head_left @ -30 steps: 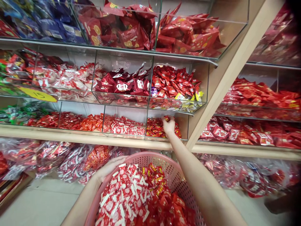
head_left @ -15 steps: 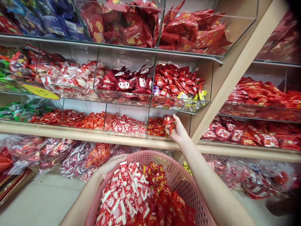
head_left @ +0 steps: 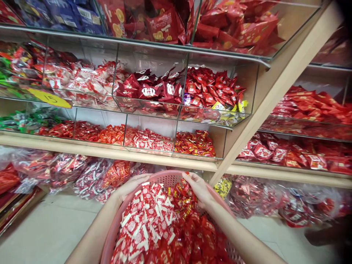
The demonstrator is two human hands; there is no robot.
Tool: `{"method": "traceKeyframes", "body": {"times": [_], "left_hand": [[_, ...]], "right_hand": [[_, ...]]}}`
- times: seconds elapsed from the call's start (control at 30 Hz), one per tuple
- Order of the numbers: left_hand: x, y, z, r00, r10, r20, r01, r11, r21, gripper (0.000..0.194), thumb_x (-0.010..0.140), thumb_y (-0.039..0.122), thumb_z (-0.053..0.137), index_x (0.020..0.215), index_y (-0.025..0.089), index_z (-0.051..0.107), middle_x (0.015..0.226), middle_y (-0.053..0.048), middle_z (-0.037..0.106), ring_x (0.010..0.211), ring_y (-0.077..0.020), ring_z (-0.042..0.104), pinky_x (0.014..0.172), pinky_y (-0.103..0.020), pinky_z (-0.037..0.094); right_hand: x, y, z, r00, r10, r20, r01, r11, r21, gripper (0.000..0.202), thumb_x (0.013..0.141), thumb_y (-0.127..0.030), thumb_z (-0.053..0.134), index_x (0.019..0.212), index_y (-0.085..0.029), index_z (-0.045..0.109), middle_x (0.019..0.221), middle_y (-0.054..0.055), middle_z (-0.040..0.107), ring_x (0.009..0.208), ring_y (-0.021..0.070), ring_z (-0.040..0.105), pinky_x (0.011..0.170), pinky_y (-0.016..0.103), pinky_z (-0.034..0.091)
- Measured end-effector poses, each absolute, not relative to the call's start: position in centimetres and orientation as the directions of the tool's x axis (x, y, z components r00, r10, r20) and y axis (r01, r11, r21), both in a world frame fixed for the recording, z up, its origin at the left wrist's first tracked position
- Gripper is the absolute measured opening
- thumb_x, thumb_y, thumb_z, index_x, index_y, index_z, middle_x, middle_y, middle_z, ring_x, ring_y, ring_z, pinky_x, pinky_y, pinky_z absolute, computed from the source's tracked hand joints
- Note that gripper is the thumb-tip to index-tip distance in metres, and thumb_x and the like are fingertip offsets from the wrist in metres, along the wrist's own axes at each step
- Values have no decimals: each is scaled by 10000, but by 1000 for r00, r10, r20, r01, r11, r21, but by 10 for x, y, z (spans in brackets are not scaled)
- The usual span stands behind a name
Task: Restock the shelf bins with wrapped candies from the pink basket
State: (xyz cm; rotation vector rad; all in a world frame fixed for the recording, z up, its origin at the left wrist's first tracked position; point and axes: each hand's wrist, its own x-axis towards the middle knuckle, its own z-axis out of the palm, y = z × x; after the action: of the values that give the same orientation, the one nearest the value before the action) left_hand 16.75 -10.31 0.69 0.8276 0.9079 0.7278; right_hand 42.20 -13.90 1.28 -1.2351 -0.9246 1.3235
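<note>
- Nearest you, the pink basket (head_left: 167, 179) is standing in front of the shelving, holding red-and-white candies (head_left: 150, 216) on its left, red-and-yellow candies (head_left: 180, 194) by the far wall and red packets (head_left: 194, 240) toward you.
- Your left hand (head_left: 131, 186) is holding the rim from outside, its fingers lying nearly straight along it.
- Your right hand (head_left: 198, 189) is bending half-closed inside the far right rim, fingertips touching red-and-yellow wrappers; you cannot tell whether it is gripping any.
- Pale floor (head_left: 71, 212) is showing on both sides of the basket.
- Beyond the rim, clear bags (head_left: 68, 170) of sweets are lining the floor beneath the wooden ledge (head_left: 96, 150); the depth of the gap between basket and ledge is not showing.
- Above the ledge, lower bins of candy are opening toward you beneath overhanging clear trays (head_left: 148, 104), the white back panel (head_left: 150, 123) showing between.
- Glass dividers are splitting each row, and a slanting wooden post (head_left: 298, 66) is bounding the bins on the right.
- A yellow tag (head_left: 49, 98) reading 15 is hanging at the middle row's front edge.
- Higher up, blue packets (head_left: 59, 14) and orange-printed red packets (head_left: 165, 27) are filling the top row.
</note>
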Motion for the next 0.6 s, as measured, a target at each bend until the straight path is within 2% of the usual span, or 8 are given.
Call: {"method": "traceKeyframes", "body": {"times": [0.07,0.13,0.23,0.33,0.47,0.6], "left_hand": [[167,-102,6,429,824,-371,-186,482,856,402,695,304,665,1063,156,596,955,-90,692,881,-243,638,848,-376,462],[167,-102,5,438,825,-358,-183,471,863,418,687,313,670,1068,157,597,978,-94,685,907,-251,628,853,-370,459],[167,-101,3,458,823,-337,-183,458,870,422,692,320,663,1075,155,596,1013,-102,671,943,-261,613,859,-371,454],[166,-101,2,466,823,-326,-195,455,869,411,694,319,662,1065,152,602,1036,-105,662,963,-260,604,874,-367,444],[166,-102,2,474,821,-318,-209,455,865,425,686,328,669,1067,152,603,1037,-104,662,987,-257,592,886,-357,434],[165,-103,4,480,822,-307,-210,447,870,407,697,324,660,1062,153,604,1039,-97,662,983,-252,594,884,-356,437]], "right_hand": [[425,-134,13,154,988,7,-5,7,-1000,340,631,-472,645,789,-186,552,582,-43,543,435,78,449,401,194,375],[427,-130,14,180,965,191,193,156,-969,327,628,-443,655,814,-185,579,699,-3,605,586,123,531,557,237,443],[431,-125,16,178,935,308,362,228,-904,294,647,-439,636,810,-197,597,734,14,626,660,159,554,643,272,444],[433,-123,15,201,941,272,354,190,-916,307,646,-464,627,801,-202,585,677,9,614,549,156,550,534,270,443],[432,-122,17,218,960,177,241,123,-963,365,614,-500,643,808,-202,558,569,-20,576,387,127,487,345,235,375],[429,-128,23,189,982,13,79,-2,-997,365,626,-507,634,765,-186,531,478,-38,551,299,79,381,278,201,299]]}}
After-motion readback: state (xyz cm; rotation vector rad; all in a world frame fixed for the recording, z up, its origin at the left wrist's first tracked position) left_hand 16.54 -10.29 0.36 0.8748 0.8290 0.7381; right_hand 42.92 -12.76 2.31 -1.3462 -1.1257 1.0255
